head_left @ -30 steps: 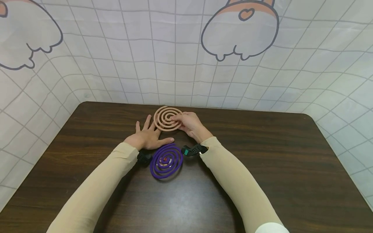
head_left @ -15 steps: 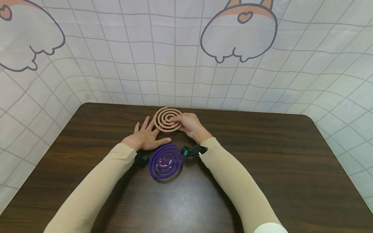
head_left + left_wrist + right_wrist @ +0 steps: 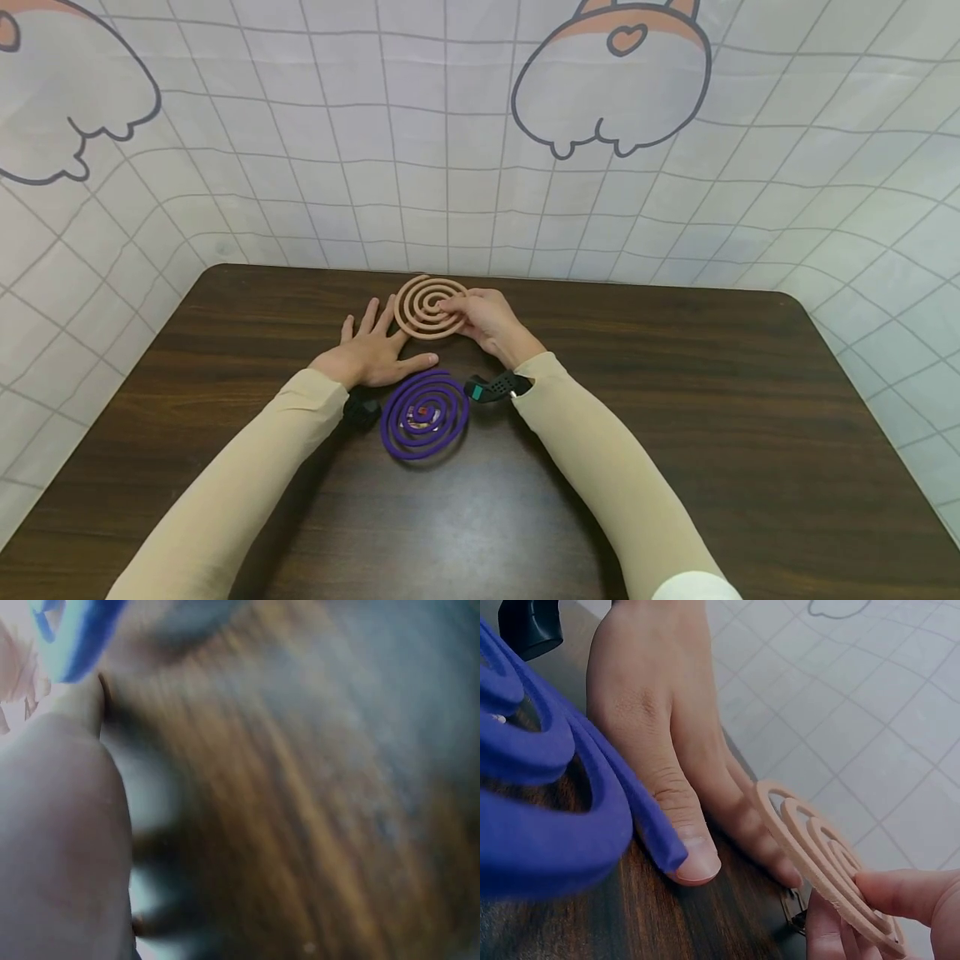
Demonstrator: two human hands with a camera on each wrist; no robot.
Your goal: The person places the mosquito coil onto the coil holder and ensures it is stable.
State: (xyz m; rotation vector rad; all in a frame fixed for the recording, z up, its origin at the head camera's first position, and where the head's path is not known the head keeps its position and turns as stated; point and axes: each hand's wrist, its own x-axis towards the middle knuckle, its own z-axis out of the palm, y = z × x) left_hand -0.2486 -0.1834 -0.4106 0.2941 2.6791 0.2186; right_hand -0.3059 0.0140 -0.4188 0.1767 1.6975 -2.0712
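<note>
My right hand pinches a tan mosquito coil between thumb and fingers near the table's back edge. In the right wrist view, the tan coil is tilted on its side, the thumb on its inner rings. My left hand lies spread on the table, its fingers straight and one fingertip beside the tan coil. A purple mosquito coil is just in front of the left thumb, its outer end overlapping the thumb in the right wrist view. Through its rings shows a small colourful printed piece.
A dark wood-grain table spreads out on both sides. Behind it hangs a white gridded cloth with cartoon drawings. By the left fingertips, a small thin metal piece lies on the table, partly hidden by the right hand.
My left hand has slid slightly left, its thumb drawing back a little from above the purple coil. My right hand keeps its pinch on the tan coil in nearly the same place.
</note>
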